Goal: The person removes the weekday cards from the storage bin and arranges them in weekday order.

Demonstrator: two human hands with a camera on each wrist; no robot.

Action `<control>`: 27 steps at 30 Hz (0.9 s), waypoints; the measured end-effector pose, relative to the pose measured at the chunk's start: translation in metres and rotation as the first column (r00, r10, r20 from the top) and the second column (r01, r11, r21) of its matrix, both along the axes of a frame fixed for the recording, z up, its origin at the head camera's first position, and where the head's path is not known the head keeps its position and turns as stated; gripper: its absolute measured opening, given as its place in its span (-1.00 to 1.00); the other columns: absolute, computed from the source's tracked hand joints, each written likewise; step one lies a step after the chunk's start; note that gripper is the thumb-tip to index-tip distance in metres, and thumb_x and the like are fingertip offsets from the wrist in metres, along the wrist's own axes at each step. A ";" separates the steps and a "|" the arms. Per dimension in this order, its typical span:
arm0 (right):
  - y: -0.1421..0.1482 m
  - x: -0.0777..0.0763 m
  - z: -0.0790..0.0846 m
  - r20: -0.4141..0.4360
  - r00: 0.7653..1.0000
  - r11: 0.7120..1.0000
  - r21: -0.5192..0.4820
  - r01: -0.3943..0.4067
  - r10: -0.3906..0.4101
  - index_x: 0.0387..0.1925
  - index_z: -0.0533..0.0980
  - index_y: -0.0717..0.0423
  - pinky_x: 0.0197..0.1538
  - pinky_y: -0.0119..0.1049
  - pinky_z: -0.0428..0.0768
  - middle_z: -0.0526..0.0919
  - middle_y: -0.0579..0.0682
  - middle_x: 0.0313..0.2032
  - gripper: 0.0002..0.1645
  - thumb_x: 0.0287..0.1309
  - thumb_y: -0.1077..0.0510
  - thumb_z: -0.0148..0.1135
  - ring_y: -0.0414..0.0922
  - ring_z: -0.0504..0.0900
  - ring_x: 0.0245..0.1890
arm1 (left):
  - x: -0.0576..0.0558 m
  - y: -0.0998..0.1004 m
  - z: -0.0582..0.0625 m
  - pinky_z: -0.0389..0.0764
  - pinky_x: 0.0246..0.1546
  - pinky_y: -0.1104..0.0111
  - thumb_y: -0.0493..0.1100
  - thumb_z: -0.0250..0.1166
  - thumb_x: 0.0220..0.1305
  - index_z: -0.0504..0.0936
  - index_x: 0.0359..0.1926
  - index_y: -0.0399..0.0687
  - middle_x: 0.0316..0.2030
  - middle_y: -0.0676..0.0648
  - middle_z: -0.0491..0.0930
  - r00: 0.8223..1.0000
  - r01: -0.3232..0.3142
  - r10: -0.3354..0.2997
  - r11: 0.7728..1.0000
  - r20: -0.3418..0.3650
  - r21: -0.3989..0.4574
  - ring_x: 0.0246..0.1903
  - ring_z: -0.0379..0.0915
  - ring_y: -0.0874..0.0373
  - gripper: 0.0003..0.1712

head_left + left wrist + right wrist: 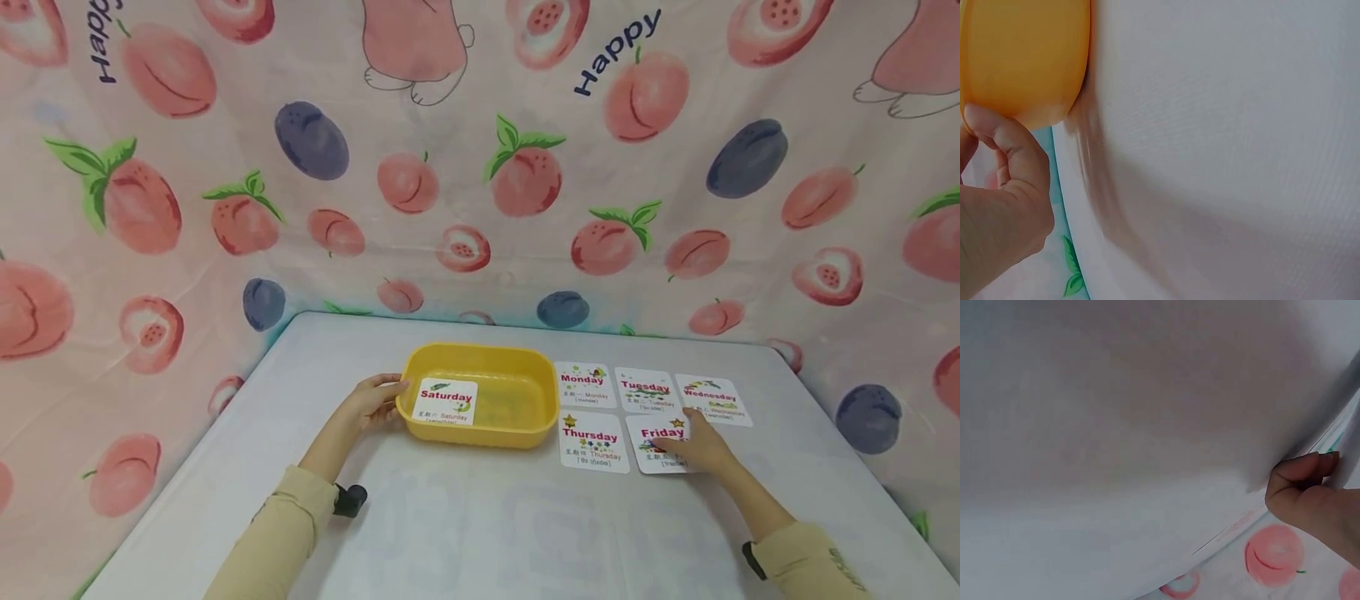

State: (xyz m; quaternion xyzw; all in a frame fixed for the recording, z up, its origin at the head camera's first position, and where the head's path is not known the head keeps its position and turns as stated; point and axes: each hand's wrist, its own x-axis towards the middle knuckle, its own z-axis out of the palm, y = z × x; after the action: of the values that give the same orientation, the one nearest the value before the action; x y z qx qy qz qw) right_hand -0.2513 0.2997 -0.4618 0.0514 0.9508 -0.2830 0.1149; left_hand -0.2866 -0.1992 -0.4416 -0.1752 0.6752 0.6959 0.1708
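On the white worktop [465,517], a yellow plastic basin [480,437] is gripped at its left end by the left hand [373,402]. By the right hand [707,443], the Friday flashcard [651,427] is pinched, right of the Thursday flashcard [594,443]. The Saturday flashcard [446,400] is contained in the basin.

White table [465,525]: yellow tray [480,435], weekday cards [595,443] alongside.

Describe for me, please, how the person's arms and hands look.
The left sleeve and right sleeve are beige; the right bears a marking too small to read. A black device shows at each sleeve's end. The left hand and right hand are bare.
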 end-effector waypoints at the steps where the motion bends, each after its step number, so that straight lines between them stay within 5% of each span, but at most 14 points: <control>1: 0.000 -0.001 -0.001 -0.002 1.000 1.000 0.007 -0.004 0.004 0.32 -0.19 0.58 0.26 0.32 0.18 0.01 0.62 0.24 0.16 0.15 -0.13 0.23 0.49 0.09 0.22 | 0.000 0.000 0.000 0.48 -0.58 0.60 -0.13 0.19 0.33 0.26 0.26 -0.18 -0.34 -0.03 0.50 1.000 -0.001 0.001 1.000 -0.001 0.007 -0.61 0.38 0.32 -0.45; 11: -0.009 0.006 -0.005 -0.094 0.996 0.988 0.150 0.024 -0.010 0.20 0.11 0.57 -0.19 0.20 0.43 0.18 0.58 -0.12 0.01 0.01 -0.07 0.34 0.40 0.26 -0.16 | 0.001 -0.001 0.000 0.46 -0.58 0.60 -0.13 0.18 0.33 0.26 0.26 -0.17 -0.29 -0.04 0.50 1.000 0.002 -0.002 1.000 0.004 0.000 -0.57 0.37 0.31 -0.46; 27: -0.008 0.006 0.000 -0.088 0.996 0.990 0.132 0.040 -0.028 0.19 0.08 0.56 -0.10 0.31 0.38 0.14 0.63 -0.06 -0.03 0.07 -0.08 0.28 0.48 0.20 -0.09 | -0.002 0.000 0.000 0.47 -0.56 0.59 -0.12 0.20 0.32 0.27 0.27 -0.18 -0.29 -0.05 0.51 1.000 0.011 -0.011 1.000 0.002 -0.019 -0.57 0.38 0.31 -0.44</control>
State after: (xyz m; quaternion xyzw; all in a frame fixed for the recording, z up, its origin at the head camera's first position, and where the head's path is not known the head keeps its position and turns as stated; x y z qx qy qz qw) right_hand -0.2450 0.2914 -0.4613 0.0630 0.9707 -0.2224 0.0651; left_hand -0.2886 -0.1990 -0.4412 -0.1738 0.6826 0.6883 0.1736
